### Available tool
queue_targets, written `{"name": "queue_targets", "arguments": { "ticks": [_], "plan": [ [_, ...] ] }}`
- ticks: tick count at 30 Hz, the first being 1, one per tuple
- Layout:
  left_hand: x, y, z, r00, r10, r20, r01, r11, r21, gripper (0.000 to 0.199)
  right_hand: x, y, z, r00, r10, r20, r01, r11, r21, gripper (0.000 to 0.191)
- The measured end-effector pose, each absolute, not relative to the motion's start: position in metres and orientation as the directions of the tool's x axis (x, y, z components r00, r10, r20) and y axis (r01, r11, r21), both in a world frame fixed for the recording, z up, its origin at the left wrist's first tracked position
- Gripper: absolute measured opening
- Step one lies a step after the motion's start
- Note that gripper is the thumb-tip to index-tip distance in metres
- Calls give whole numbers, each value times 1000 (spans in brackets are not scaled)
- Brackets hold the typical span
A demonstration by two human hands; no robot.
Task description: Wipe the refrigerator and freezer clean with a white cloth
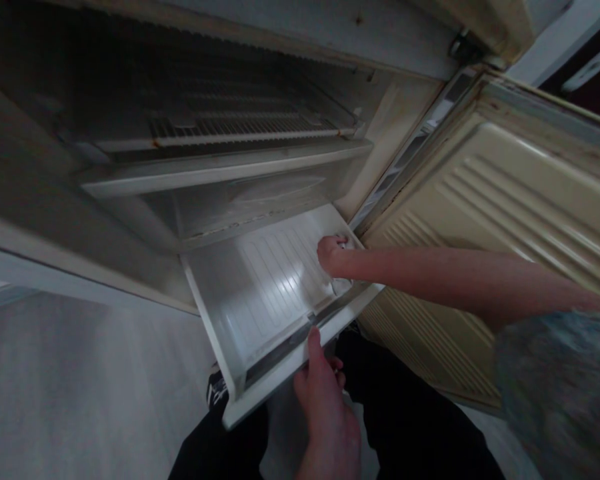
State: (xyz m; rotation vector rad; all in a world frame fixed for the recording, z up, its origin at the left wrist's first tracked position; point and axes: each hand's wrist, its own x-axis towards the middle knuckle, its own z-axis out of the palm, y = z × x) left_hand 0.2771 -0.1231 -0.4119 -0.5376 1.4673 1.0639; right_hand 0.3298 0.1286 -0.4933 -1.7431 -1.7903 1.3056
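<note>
A white drawer [260, 280] with a ribbed bottom is pulled out of the lower part of a fridge or freezer. My left hand [325, 387] grips the middle of its front edge, thumb on top and fingers curled underneath. Inside the drawer, my right hand [333, 257] presses down at the right side, its fingers bent. Under and around those fingers shows a crumpled whitish cloth [341, 287], mostly hidden by the hand; whether it is fabric or paper I cannot tell.
The open fridge door [530, 200] stands to the right, close to my right arm. Above the drawer are a wire shelf [250, 130] and a clear-fronted compartment [270, 193]. My legs [405, 407] straddle the drawer front over the grey floor [95, 380].
</note>
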Motion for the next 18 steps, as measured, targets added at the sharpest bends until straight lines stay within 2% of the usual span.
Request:
{"name": "queue_targets", "arguments": {
  "ticks": [1,2,3,4,6,8,9,12,14,18],
  "plan": [
    [277,-122,-412,-212,243,-947,-823,478,307,32,332,120,-489,-234,832,-503,829,-99,-550,41],
    [277,-122,-412,-218,249,-944,-822,475,315,32,334,113,-481,-214,747,-629,948,5,-318,35],
    [278,-121,-412,-222,258,-940,-821,471,323,32,335,109,-472,-173,678,-714,985,108,-135,27],
    [278,-121,-412,-224,262,-939,-820,470,327,32,335,106,-462,-137,635,-760,984,179,-28,19],
    [280,-120,-414,-224,265,-938,-817,474,329,33,329,107,-441,-107,588,-802,950,300,93,3],
    [280,-120,-415,-213,257,-943,-815,485,316,36,312,110,-425,-214,620,-755,886,448,117,18],
    [281,-120,-415,-207,252,-945,-812,494,310,38,299,111,-422,-315,667,-675,857,506,99,27],
    [281,-122,-419,-201,276,-940,-801,506,320,41,247,106,-433,-601,751,-273,784,620,-22,45],
    [282,-123,-424,-219,292,-931,-792,504,344,44,205,101,-451,-691,714,-112,722,686,-87,50],
    [285,-127,-437,-244,295,-924,-739,560,374,57,135,105,-476,-752,655,-80,660,744,-108,54]
  ]
}}
